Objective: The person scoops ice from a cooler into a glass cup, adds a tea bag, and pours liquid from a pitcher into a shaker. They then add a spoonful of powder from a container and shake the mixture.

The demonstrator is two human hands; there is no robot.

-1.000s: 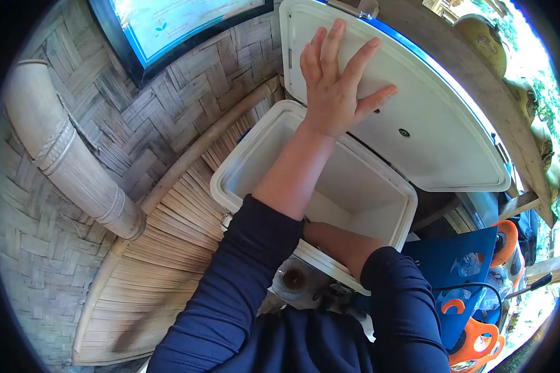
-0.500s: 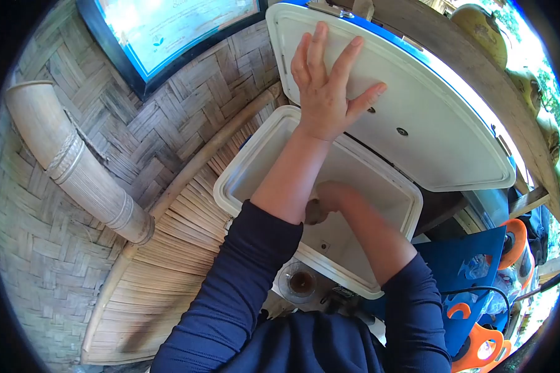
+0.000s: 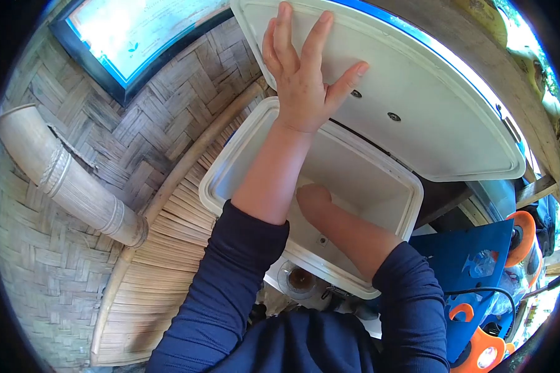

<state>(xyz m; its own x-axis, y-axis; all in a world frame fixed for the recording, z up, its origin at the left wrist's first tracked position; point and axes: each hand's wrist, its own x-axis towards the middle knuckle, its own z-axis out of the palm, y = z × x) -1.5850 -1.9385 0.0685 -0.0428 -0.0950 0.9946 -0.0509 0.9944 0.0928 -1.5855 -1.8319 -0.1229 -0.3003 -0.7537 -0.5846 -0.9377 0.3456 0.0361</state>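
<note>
My left hand (image 3: 300, 84) lies with spread fingers against the white inner face of the cooler lid (image 3: 410, 81), which stands raised. Below it is the white cooler box (image 3: 379, 155), its inside in view. Inside the box, my right hand (image 3: 313, 199) reaches down toward the far left part. Its fingers point away and are hidden behind the hand and my left forearm, so anything in them does not show. A small drain fitting (image 3: 322, 240) is visible on the cooler's inside.
A clear glass with brown liquid (image 3: 300, 279) stands close to the cooler's near side. At left are a woven wall (image 3: 168, 93), a bamboo tube (image 3: 74, 177) and a framed sheet (image 3: 127, 43). A blue panel (image 3: 454, 261) with orange parts (image 3: 482, 348) is on the right.
My right hand has shifted left and deeper in the cooler; the brownish thing seen by its fingers before is out of sight. My left hand stays on the lid. The view has shifted slightly.
</note>
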